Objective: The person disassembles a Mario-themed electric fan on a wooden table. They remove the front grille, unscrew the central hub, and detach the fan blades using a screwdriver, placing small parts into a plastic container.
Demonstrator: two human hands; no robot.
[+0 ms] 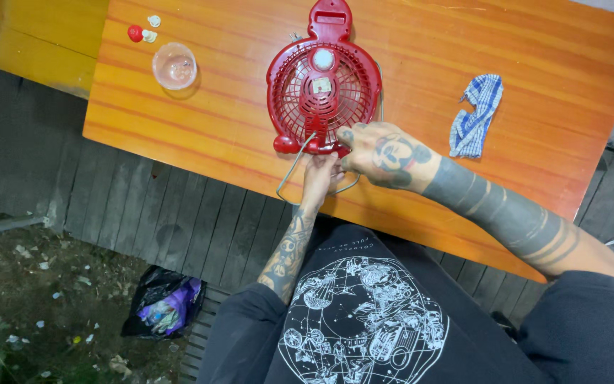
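Head view: A red table fan lies flat, grille up, near the middle of an orange wooden table. The right hand rests on the fan's lower rim, fingers curled against the red plastic. The left hand sits just below it at the table edge, fingers closed around the fan's wire stand. Left of the fan stand a clear cup and a small red cap; a blue checked cloth lies well to its right.
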